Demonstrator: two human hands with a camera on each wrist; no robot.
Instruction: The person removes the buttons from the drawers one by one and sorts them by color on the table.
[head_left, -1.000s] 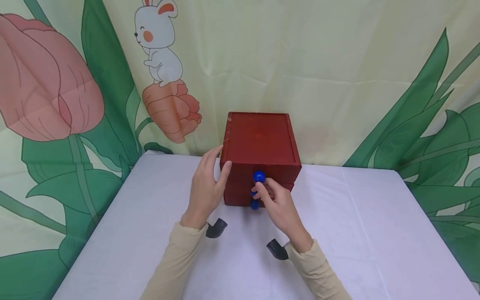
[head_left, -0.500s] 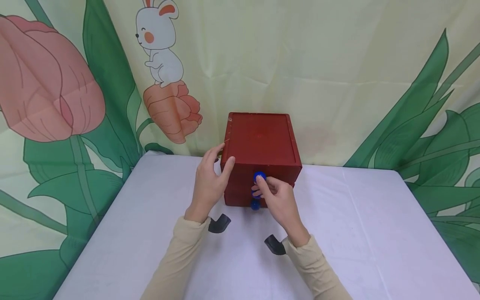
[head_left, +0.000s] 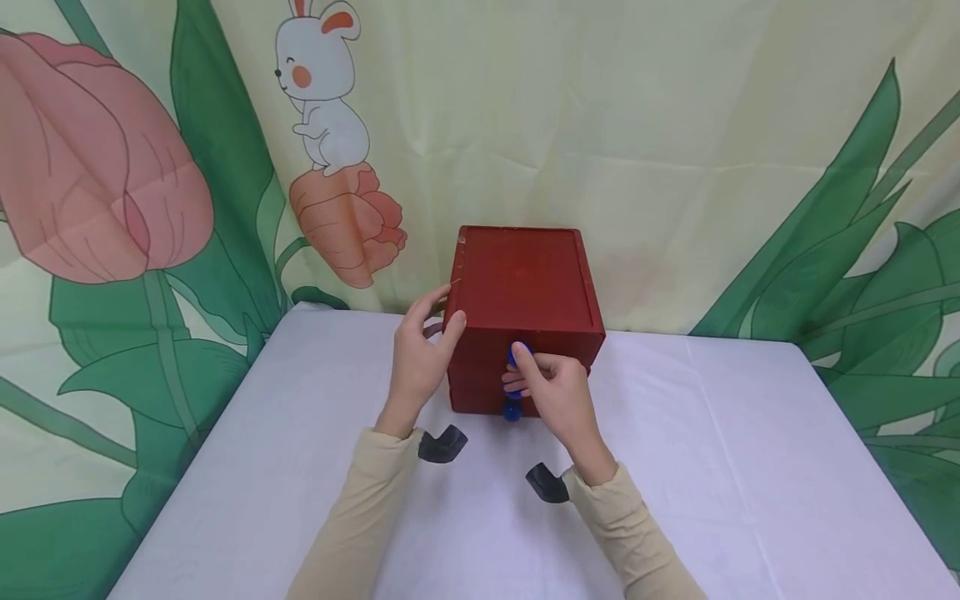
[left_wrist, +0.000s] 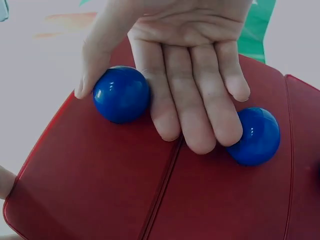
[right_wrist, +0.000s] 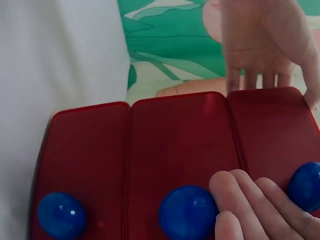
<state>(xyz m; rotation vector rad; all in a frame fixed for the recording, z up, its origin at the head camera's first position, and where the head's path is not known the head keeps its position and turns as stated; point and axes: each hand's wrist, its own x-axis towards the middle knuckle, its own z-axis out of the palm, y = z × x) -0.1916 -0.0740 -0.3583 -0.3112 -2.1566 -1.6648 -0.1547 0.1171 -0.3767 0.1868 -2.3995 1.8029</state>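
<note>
The back edge of the desk (head_left: 720,467) runs close behind your red box (head_left: 525,279); its white surface stretches wide to the box's left, right and front. Your left hand (head_left: 417,360) is spread against the box's left edge. Your right hand (head_left: 562,398) pinches the top blue knob (left_wrist: 121,95), high on the box's front. A printed curtain (head_left: 637,125) hangs behind the box.

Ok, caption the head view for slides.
Right hand pinching the top round blue knob of a boxy red cabinet, left hand at its left edge.
</note>
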